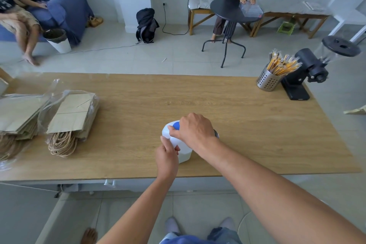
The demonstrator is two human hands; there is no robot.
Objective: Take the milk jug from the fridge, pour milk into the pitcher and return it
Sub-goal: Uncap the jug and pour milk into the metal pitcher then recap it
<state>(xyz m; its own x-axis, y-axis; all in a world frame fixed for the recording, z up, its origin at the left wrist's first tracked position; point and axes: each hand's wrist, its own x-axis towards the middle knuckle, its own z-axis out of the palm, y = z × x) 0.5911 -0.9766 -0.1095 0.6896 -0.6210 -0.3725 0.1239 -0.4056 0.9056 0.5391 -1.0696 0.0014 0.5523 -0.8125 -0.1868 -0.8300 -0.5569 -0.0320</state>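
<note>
Twisting the blue cap [176,125], right hand [195,131] pinching it, left hand [167,157] wrapping the milk jug [184,154]; a loose grip could tip it toward 6 o'clock off the counter [247,125].

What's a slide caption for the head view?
Both hands, left and right, grip the blue-capped milk jug on the wooden table.
</note>
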